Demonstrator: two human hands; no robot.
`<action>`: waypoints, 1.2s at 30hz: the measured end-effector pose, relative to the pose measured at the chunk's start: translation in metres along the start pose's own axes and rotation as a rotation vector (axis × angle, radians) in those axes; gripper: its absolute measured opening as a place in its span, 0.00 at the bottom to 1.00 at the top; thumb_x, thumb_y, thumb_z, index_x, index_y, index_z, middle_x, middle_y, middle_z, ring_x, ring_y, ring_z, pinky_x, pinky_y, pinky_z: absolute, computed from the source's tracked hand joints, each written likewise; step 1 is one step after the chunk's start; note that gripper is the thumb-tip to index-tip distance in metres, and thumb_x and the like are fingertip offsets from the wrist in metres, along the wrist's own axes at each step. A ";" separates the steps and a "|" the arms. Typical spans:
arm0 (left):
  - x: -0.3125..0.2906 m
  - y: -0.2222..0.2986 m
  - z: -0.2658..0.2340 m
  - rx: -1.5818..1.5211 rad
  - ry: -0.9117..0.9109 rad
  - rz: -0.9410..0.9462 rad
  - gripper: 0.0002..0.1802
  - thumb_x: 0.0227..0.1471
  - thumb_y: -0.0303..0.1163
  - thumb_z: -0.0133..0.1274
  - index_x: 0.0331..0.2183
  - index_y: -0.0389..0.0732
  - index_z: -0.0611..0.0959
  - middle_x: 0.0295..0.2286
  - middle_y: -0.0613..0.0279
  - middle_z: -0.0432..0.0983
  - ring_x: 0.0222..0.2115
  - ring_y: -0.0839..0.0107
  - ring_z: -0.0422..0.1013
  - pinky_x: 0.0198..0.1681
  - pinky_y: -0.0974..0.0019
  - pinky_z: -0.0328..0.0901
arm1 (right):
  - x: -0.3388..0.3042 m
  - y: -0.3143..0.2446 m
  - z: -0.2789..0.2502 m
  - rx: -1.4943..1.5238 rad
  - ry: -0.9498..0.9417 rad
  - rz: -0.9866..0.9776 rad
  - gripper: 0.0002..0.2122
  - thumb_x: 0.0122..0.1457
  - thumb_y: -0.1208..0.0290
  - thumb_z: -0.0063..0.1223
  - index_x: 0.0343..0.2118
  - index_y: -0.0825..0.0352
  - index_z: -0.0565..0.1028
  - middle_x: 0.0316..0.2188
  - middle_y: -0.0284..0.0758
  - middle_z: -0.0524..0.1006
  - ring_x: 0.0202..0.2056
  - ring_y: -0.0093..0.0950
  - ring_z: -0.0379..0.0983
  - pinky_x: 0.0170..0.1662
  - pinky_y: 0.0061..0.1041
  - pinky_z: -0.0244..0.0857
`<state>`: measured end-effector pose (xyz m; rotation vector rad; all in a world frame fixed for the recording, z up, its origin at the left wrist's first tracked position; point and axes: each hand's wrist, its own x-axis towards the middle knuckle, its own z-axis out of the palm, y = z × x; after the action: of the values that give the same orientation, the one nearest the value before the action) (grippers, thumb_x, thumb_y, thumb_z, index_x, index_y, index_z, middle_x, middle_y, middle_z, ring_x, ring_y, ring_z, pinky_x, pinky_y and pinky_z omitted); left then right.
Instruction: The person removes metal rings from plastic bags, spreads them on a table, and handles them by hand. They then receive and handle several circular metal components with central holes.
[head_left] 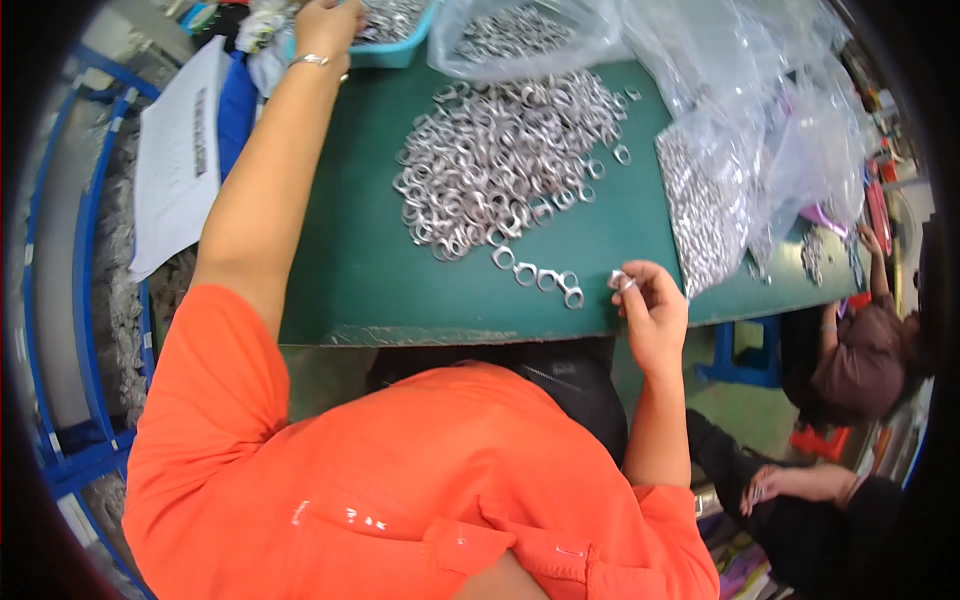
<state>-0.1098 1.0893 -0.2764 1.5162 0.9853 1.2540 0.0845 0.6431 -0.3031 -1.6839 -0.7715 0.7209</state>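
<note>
My right hand (655,318) is just over the front part of the green table, thumb and fingers pinched round a small silver metal ring piece (622,281). To its left, several similar rings (546,280) lie in a loose line. Beyond them spreads a large pile of silver rings (500,160). My left arm stretches far forward, and my left hand (326,32) is at a light-blue tray (385,55) holding more small metal parts. The picture's upper edge cuts off that hand's fingers, so their grip is hidden.
A clear plastic bag (460,65) of metal parts stands behind the pile. Another full bag (705,200) lies at the table's right. Blue shelving (85,270) and a white sheet (180,160) are on the left. Two people sit at right, near a blue stool (745,352).
</note>
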 end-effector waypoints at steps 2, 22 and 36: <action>-0.079 0.040 0.035 -0.105 -0.137 -0.034 0.10 0.45 0.27 0.49 0.32 0.32 0.76 0.21 0.65 0.70 0.17 0.79 0.65 0.19 0.77 0.60 | -0.001 -0.003 -0.004 0.053 0.005 0.034 0.05 0.53 0.82 0.46 0.32 0.72 0.72 0.25 0.31 0.74 0.24 0.15 0.68 0.26 0.13 0.62; -0.301 0.044 0.074 -0.699 -0.867 -1.664 0.12 0.53 0.37 0.43 0.24 0.41 0.74 0.19 0.65 0.64 0.13 0.80 0.54 0.11 0.80 0.48 | -0.007 0.001 0.030 -0.872 -0.136 -0.354 0.06 0.46 0.76 0.47 0.26 0.70 0.65 0.27 0.45 0.65 0.25 0.42 0.69 0.28 0.36 0.66; -0.308 0.073 0.098 -0.703 -0.815 -1.520 0.18 0.56 0.42 0.38 0.34 0.38 0.73 0.22 0.61 0.69 0.18 0.71 0.64 0.16 0.76 0.61 | 0.001 -0.022 0.014 -0.387 -0.323 -0.298 0.09 0.44 0.74 0.55 0.28 0.71 0.70 0.29 0.43 0.68 0.29 0.39 0.71 0.33 0.32 0.67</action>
<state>-0.0621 0.7615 -0.2937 0.2995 0.6703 -0.1812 0.0710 0.6565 -0.2847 -1.7564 -1.4320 0.6686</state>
